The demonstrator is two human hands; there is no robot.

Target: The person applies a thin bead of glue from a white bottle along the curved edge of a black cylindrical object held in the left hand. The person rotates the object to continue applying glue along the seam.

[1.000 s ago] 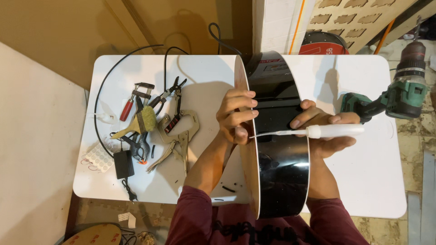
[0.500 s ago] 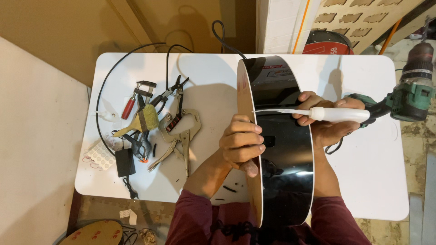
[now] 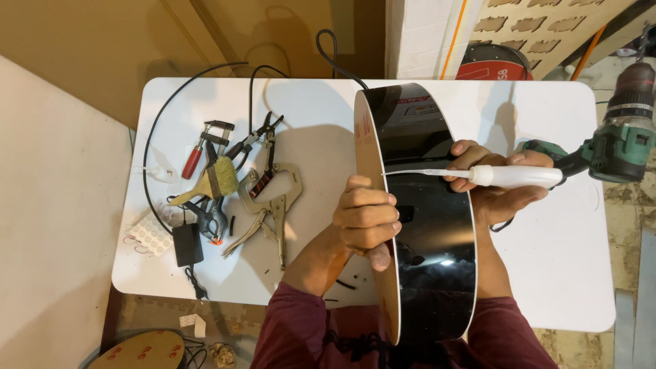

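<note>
We grip the curved black panel [image 3: 427, 225], standing on edge over the white table [image 3: 567, 273], in our clenched left hand [image 3: 365, 219]; our right hand [image 3: 499, 181] grasps a white nozzle bottle [image 3: 509, 176], its tip seemingly at the rim. A slip could smear the gloss.

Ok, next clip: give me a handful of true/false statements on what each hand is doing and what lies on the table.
1. The right hand holds a white nozzle bottle. True.
2. The left hand grips a clamp. False: it grips the edge of the curved black panel.
3. The green drill lies at the table's left end. False: it is at the right end.
4. Pliers and clamps lie left of the panel. True.
</note>
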